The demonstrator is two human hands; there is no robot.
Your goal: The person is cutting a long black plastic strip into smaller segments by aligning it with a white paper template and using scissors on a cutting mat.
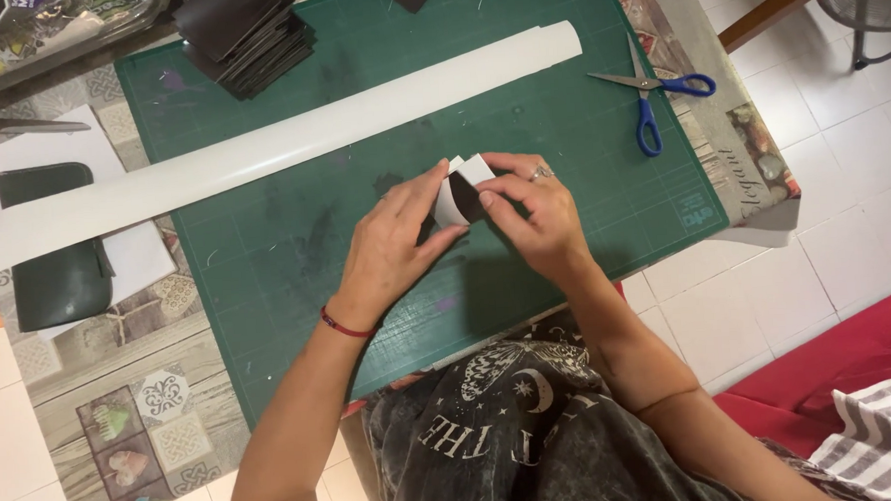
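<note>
Two bare hands meet over the middle of a green cutting mat (582,174), working one small piece between them. The left hand (395,248) comes in from below, a red cord at its wrist, and its fingers (428,196) are pressed together against the left side of a small dark card with a white backing (460,195). The right hand (534,212), a ring on one finger, pinches the upper right corner of the same card between thumb and forefinger, where the white layer stands lifted away from the dark face. The card is held just above the mat, near its centre and below a long white roll of sheet (281,142) that lies slantwise across the mat, its left end reaching past the mat's edge. A stack of dark cards (246,34) sits at the mat's upper left corner. Blue-handled scissors (654,96) lie at the mat's right edge, well apart from the hands. A dark green pouch (55,248) rests on white paper on the patterned tabletop (141,394), left of the mat.
</note>
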